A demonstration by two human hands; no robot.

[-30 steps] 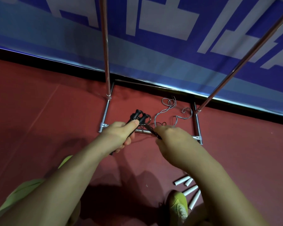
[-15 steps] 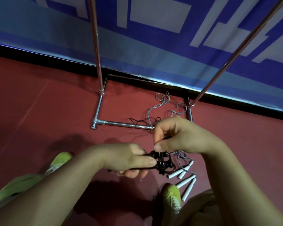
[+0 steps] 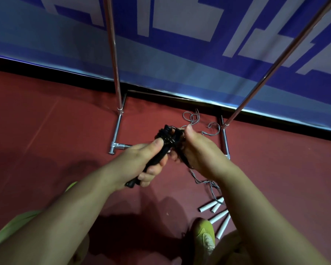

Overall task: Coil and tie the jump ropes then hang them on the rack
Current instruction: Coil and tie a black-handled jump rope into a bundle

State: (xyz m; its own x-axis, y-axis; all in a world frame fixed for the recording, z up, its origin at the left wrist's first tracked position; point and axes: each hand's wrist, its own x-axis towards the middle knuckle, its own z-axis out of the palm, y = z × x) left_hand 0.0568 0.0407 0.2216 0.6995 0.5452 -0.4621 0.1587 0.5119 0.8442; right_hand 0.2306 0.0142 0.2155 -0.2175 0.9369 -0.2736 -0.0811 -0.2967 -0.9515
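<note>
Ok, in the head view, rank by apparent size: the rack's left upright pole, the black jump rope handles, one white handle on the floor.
1. left upright pole
2. black jump rope handles, enlarged by nearness to the camera
3. white handle

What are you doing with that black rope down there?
A person crouches on the red floor, bundling a black jump rope. The left hand grips its handles, and the right hand holds the cord beside them. It isn't hung yet; the metal rack stands just behind. Another rope with white handles lies loose on the floor near a green shoe.
</note>
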